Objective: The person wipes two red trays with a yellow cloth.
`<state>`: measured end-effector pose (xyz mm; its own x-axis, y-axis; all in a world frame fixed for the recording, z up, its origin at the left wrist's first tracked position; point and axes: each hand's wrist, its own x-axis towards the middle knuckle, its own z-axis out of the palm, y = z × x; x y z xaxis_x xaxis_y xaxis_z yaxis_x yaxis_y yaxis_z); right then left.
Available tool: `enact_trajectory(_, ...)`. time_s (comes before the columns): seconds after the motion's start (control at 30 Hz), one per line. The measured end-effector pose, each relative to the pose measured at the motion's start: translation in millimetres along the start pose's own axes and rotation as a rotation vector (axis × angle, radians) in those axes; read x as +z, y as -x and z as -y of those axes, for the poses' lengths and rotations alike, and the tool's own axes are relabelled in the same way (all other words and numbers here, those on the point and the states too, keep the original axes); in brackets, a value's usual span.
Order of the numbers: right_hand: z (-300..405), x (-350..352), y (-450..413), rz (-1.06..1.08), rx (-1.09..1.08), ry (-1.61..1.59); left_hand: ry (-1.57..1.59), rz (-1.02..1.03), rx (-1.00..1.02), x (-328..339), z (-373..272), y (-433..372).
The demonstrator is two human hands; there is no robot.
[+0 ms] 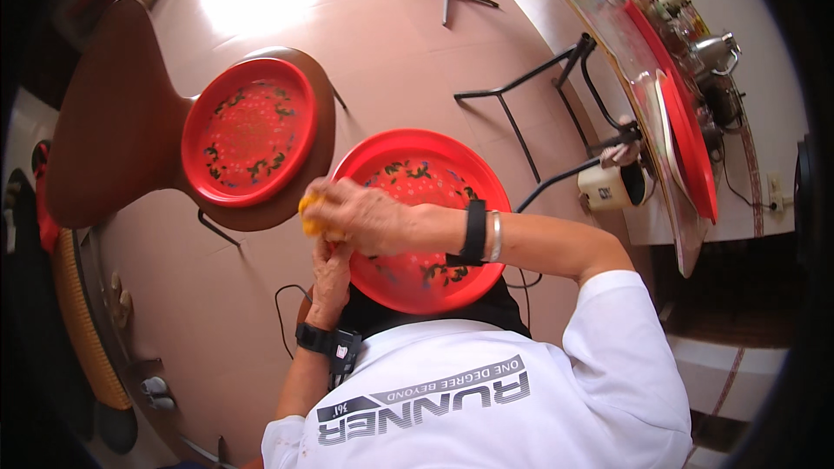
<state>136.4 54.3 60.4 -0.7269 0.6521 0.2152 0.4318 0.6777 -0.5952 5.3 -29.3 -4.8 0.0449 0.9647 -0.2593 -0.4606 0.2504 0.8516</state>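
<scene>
A round red tray with a printed flower pattern (423, 293) rests over my lap. My right hand (365, 215) grips a yellow-orange cloth or sponge (314, 213) at the tray's left rim. Just below it, my left hand (333, 273) holds the tray by its left edge; its fingertips are partly hidden behind the right hand. A second red flower-patterned tray (249, 133) lies on the seat of a brown chair (117, 124) at the upper left.
At the right, a table (642, 111) bears more red trays (690, 143), a metal kettle (713, 55) and a lit screen. Its dark metal legs (515, 124) reach the tiled floor near a cream bin (606, 189). Cables lie beside my seat; shoes (158, 393) are at lower left.
</scene>
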Motion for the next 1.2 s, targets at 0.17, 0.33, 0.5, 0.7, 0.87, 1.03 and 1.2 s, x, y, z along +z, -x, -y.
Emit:
enact_trajectory(0.17, -18.3, 14.6, -15.6, 0.165, -0.016, 0.256, -0.037, 0.047, -0.046, -10.5, 2.1, -4.0)
enact_trajectory(0.33, -28.1, 9.6, -21.8, 0.140, 0.119, 0.285, -0.034, 0.030, -0.114, 1.0, -13.7, -2.2)
enact_trajectory(0.5, -80.0, -6.1, -21.3, -0.040, 0.504, 0.354, -0.062, 0.060, -0.069, 13.4, -23.4, 2.8)
enact_trajectory(0.7, -44.2, -31.5, -33.4, 0.242, 0.340, 0.319, 0.413, 0.114, -0.297, -20.1, -15.5, -8.1)
enact_trajectory(0.87, -22.8, 31.3, -38.6, 0.200, -0.031, 0.290, 0.171, 0.039, -0.267, 5.2, -29.7, -3.7)
enact_trajectory(1.03, -17.7, 1.1, -41.1, 0.246, 0.047, 0.308, 0.120, 0.070, -0.241, -12.1, -20.1, 1.6)
enact_trajectory(1.2, -81.6, -3.0, -46.8, 0.161, 0.514, 0.449, 0.079, 0.044, -0.253, -15.9, -15.4, 5.9)
